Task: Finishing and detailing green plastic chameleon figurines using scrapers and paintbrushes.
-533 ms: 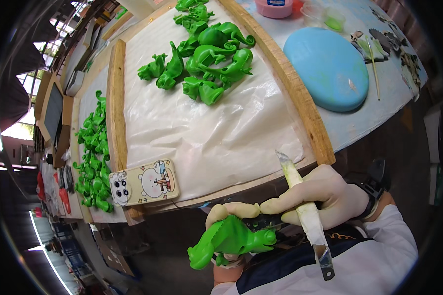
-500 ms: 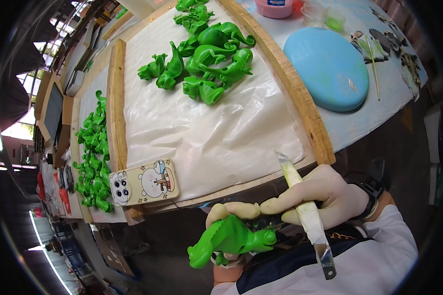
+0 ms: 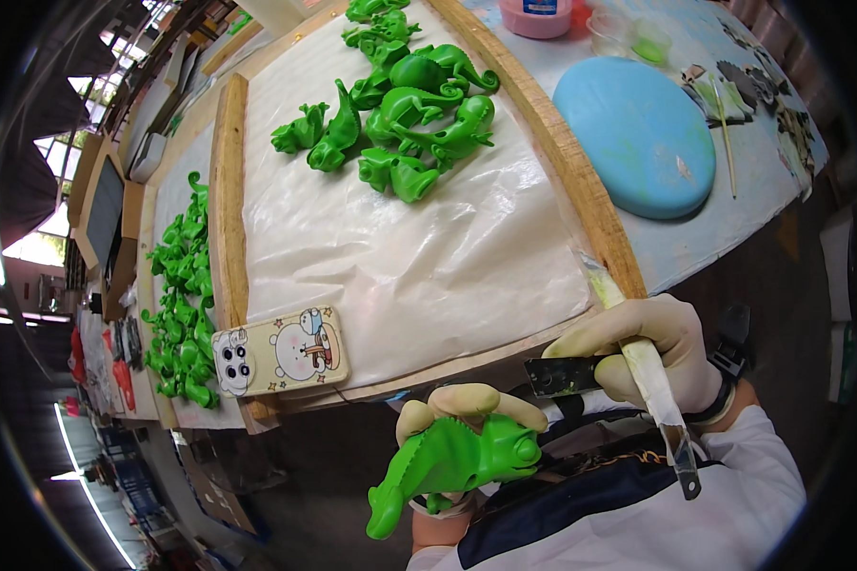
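Observation:
My gloved left hand (image 3: pixel 459 407) grips a green chameleon figure (image 3: pixel 448 462) below the table's front edge, its head turned right. My gloved right hand (image 3: pixel 649 344) holds a long paint-stained tool (image 3: pixel 644 366) and a dark flat blade (image 3: pixel 562 375) whose tip points toward the figure's head. A cluster of several green chameleon figures (image 3: pixel 405 119) lies on a white plastic sheet (image 3: pixel 400 257) inside a wooden-framed tray (image 3: pixel 581 190) in front of me.
A phone in a cartoon case (image 3: pixel 281 350) lies on the tray's near left corner. More green figures (image 3: pixel 183 305) fill the tray to the left. A round blue disc (image 3: pixel 643 133), a pink container (image 3: pixel 535 14) and small tools (image 3: pixel 724 124) sit on the right.
The green figure has turned in my left hand, its head now toward the right hand. The right hand has shifted slightly closer, bringing the dark blade to the figure.

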Action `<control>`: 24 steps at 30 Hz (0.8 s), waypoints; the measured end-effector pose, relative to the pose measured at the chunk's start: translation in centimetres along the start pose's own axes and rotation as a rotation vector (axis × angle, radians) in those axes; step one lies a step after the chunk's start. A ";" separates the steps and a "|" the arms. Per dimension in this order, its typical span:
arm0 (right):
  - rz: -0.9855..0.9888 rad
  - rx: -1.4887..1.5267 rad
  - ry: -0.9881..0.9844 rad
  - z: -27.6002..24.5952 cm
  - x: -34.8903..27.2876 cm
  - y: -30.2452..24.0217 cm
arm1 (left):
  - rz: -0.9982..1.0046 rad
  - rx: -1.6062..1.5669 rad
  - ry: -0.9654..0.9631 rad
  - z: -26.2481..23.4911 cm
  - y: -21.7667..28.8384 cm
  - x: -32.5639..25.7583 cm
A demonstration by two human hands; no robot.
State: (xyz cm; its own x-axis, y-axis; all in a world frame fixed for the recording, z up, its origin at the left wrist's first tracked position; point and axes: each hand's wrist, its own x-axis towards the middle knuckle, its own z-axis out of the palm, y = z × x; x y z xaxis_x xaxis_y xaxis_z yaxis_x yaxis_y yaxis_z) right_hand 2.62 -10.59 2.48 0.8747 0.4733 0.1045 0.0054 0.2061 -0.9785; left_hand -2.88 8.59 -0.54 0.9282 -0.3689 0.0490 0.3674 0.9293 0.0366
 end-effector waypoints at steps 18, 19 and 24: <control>-0.315 -0.836 1.238 -17.2 -5.2 -0.7 | 0.504 0.697 0.121 -1.0 -2.5 2.6; -0.214 -0.859 1.276 -18.2 -5.3 -0.8 | 0.494 0.677 0.103 -1.1 -2.2 2.6; -0.146 -1.071 1.269 -23.2 -6.3 0.3 | 0.351 0.494 -0.087 -2.2 -1.9 3.6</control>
State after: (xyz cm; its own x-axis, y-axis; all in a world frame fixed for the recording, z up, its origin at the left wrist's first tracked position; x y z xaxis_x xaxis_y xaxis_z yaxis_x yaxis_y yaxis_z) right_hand 8.37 -33.40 -2.63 0.6456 -0.5559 0.5236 -0.0441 -0.7116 -0.7012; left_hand -0.15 5.51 -2.60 0.9730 -0.0613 0.2225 -0.0497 0.8858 0.4613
